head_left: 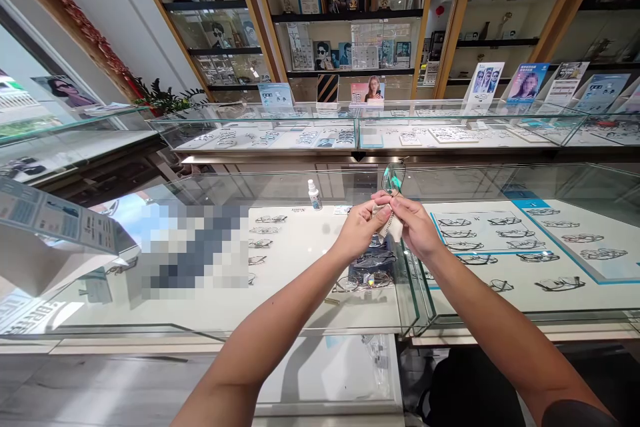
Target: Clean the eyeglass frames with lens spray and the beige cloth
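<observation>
Two bare hands meet above the glass-topped bench in the head view, bringing a pair of glasses and a pale cloth together between them. The glasses are held up on end: one lens rises above the fingertips, its free end pointing up and away from the person. Their long axis seems to run close to upright, but the lower part is hidden, so its exact tilt cannot be told.

The left hand has its grip clamped on the cloth, and so has the right hand; which fingers bear on the frame itself cannot be made out. Loose cloth hangs below the thumbs. To the left, a white spray bottle stands near, nozzle up. Under the hands lie several display frames, their long axes roughly crosswise.
</observation>
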Demonstrator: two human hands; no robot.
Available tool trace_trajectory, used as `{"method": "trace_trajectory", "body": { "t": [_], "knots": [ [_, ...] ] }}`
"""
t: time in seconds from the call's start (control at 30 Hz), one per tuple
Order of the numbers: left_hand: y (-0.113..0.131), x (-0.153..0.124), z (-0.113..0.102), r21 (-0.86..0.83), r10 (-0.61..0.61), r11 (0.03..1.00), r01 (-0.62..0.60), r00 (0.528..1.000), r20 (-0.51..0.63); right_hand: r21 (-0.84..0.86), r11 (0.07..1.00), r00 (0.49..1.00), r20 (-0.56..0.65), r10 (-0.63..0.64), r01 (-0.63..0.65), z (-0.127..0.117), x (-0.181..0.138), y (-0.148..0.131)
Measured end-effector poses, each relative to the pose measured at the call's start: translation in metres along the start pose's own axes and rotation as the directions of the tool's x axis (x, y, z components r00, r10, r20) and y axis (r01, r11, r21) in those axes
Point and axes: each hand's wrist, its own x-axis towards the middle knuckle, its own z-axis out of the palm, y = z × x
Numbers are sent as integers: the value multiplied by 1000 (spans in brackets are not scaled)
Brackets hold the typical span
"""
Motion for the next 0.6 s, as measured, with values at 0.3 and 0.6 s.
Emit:
{"method": "trace_trajectory", "body": {
  "t": [0.3, 0.6],
  "knots": [
    [6, 0, -18, 33, -73, 997, 67, 962, 265, -27, 999, 993, -110, -38, 36, -9, 2, -7],
    [-2, 0, -6, 176, 104, 979, -101, 995, -8, -101, 993, 997, -46, -62, 57, -3, 2, 5]
  ]
}}
